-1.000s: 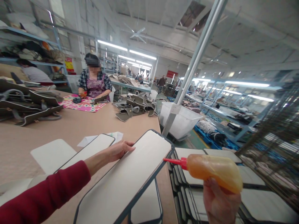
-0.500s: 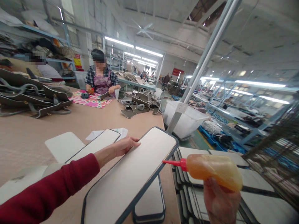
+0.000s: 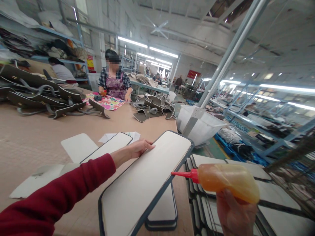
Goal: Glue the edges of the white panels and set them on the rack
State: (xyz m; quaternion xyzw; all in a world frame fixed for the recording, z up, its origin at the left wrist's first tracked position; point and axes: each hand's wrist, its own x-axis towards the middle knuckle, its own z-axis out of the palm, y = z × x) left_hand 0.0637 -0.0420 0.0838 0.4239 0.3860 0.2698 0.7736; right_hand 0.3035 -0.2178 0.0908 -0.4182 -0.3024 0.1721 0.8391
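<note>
My left hand (image 3: 141,148), in a dark red sleeve, grips the upper left edge of a long white panel (image 3: 147,177) with dark blue edging. The panel is held tilted over the table. My right hand (image 3: 235,209) is closed around a squeeze bottle (image 3: 226,180) of amber liquid, lying sideways. The bottle's red nozzle tip touches or nearly touches the panel's right edge. Beneath the panel lies a small stack of similar edged panels (image 3: 163,206). Left of it rest another edged panel (image 3: 110,146) and a plain white panel (image 3: 78,146).
Stacks of white panels (image 3: 278,193) stand at the right beside the table (image 3: 118,123). Dark olive pieces with straps (image 3: 44,95) lie at the left, more (image 3: 155,106) at the far edge. A co-worker (image 3: 114,78) sits across. A metal post (image 3: 221,72) rises by a white bin (image 3: 209,126).
The nozzle has slid a little down along the panel's right edge. The view has shifted slightly left. The co-worker's hand has let go of an olive piece, now lying on the left.
</note>
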